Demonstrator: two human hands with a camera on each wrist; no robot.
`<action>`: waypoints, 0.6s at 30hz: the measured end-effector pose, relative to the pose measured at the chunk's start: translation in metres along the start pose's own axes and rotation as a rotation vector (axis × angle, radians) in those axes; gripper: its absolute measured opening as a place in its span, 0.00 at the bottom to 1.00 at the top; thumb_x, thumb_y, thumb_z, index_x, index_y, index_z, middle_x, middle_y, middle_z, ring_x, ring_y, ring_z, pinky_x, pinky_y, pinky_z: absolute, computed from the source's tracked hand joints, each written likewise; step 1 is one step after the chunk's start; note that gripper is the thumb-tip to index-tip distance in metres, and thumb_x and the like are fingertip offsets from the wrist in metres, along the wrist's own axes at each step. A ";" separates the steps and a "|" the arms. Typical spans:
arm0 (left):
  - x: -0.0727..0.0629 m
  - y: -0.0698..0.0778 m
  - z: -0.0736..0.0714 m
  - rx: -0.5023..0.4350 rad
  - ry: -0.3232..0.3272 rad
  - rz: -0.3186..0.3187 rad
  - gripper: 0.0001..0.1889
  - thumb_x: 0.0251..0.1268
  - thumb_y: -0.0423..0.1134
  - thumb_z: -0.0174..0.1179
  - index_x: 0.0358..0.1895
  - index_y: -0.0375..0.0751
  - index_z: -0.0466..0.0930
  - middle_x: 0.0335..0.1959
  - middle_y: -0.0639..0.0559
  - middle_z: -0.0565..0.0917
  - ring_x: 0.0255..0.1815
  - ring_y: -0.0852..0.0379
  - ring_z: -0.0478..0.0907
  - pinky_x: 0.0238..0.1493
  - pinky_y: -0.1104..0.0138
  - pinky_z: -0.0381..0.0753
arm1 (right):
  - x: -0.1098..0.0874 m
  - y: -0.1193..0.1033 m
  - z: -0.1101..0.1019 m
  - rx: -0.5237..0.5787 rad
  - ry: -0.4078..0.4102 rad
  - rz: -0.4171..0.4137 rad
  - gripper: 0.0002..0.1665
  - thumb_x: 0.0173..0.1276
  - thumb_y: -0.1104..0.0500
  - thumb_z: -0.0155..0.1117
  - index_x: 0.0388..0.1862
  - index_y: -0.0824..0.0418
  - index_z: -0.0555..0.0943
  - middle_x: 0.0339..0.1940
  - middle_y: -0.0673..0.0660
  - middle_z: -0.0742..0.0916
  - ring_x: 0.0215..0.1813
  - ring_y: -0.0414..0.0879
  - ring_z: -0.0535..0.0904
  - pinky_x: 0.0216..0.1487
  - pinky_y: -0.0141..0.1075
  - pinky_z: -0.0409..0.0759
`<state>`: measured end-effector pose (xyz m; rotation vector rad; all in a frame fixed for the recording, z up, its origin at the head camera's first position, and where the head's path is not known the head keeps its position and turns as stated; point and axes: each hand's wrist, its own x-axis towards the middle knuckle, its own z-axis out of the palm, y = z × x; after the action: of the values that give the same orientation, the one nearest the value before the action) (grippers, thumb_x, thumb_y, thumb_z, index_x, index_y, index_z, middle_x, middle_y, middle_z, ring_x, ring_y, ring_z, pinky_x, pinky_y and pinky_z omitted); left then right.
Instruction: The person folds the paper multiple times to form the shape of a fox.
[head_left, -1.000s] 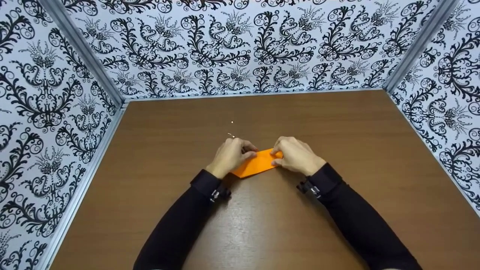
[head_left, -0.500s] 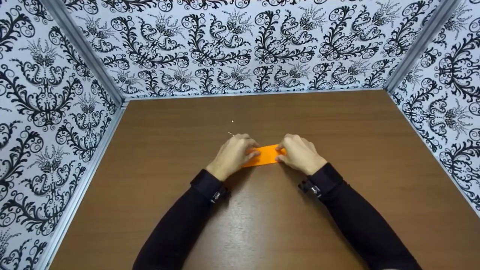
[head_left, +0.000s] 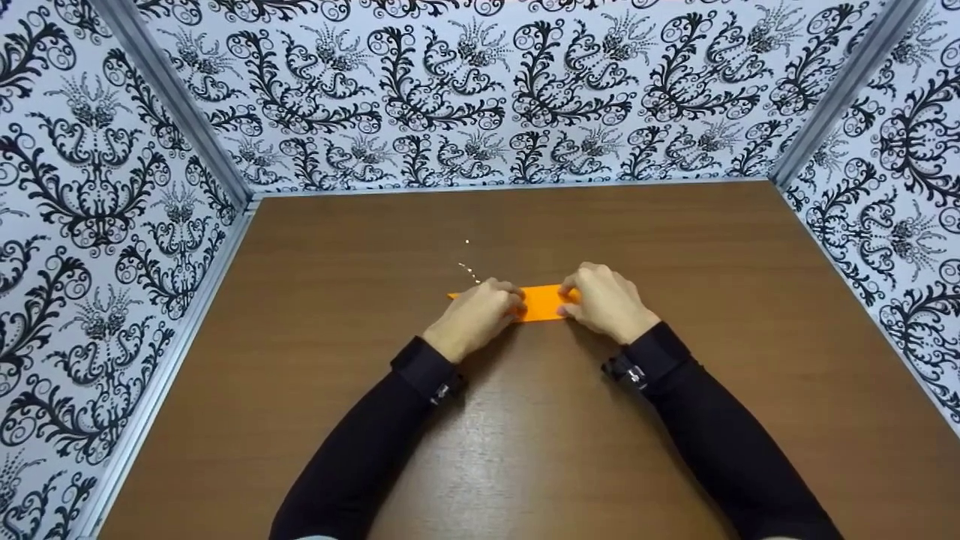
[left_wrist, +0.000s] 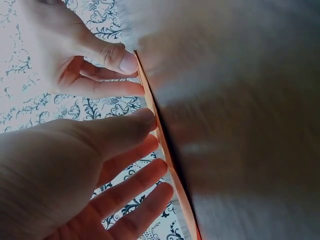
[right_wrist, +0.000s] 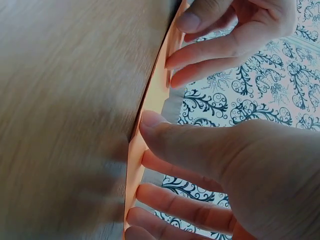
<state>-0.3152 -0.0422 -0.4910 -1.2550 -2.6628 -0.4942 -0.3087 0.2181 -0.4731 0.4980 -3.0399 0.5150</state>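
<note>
A folded strip of orange paper (head_left: pixel 543 303) lies across the middle of the table, its length running left to right. My left hand (head_left: pixel 480 311) covers much of its left part, and a pointed orange tip shows beyond the knuckles. At the right end, my right hand (head_left: pixel 609 300) rests its thumb and fingertips on the paper. From the left wrist, the paper (left_wrist: pixel 162 130) appears edge-on, with the thumb and fingertips touching its upper face. The right wrist view shows spread, nearly straight fingers pressing the paper (right_wrist: pixel 155 90). Its far-side folds are partly hidden.
The brown wooden table (head_left: pixel 337 247) is enclosed by white panels (head_left: pixel 480 90) with black scrollwork and grey corner posts. Small bright specks (head_left: pixel 469 271) lie just beyond the left hand; I cannot tell what they are. Both forearms wear black sleeves with wrist cameras.
The paper has turned from a slant to nearly level and shifted slightly away and right. Both hands have moved with it; the left has also swung so that the paper's left tip shows behind it.
</note>
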 end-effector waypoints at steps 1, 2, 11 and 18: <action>0.001 0.000 0.000 0.001 -0.006 0.000 0.08 0.86 0.33 0.71 0.53 0.39 1.00 0.63 0.40 0.97 0.62 0.39 0.95 0.69 0.52 0.95 | 0.000 0.001 0.000 0.003 0.001 0.002 0.22 0.78 0.50 0.87 0.62 0.62 0.97 0.60 0.67 0.94 0.58 0.65 0.92 0.57 0.63 0.96; 0.001 0.000 0.001 -0.001 -0.011 -0.001 0.08 0.87 0.34 0.71 0.53 0.39 1.00 0.63 0.41 0.98 0.62 0.39 0.95 0.69 0.52 0.94 | 0.000 0.001 -0.001 0.004 0.002 0.006 0.21 0.78 0.51 0.87 0.61 0.62 0.97 0.60 0.67 0.94 0.58 0.65 0.92 0.57 0.63 0.95; 0.007 -0.002 0.000 -0.036 -0.025 0.010 0.10 0.88 0.30 0.68 0.48 0.38 1.00 0.58 0.41 0.98 0.59 0.38 0.95 0.69 0.49 0.94 | -0.003 0.005 -0.005 -0.001 0.009 0.031 0.21 0.77 0.52 0.87 0.61 0.63 0.97 0.60 0.68 0.94 0.58 0.66 0.92 0.58 0.65 0.95; 0.013 0.002 -0.001 -0.017 -0.051 -0.026 0.08 0.86 0.31 0.69 0.46 0.39 0.98 0.53 0.44 0.98 0.55 0.38 0.94 0.64 0.48 0.95 | -0.004 0.011 -0.008 0.020 0.008 0.041 0.22 0.76 0.52 0.88 0.62 0.62 0.96 0.59 0.68 0.93 0.58 0.67 0.92 0.58 0.66 0.94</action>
<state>-0.3221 -0.0317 -0.4858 -1.2561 -2.7257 -0.4967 -0.3086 0.2316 -0.4689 0.4347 -3.0464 0.5484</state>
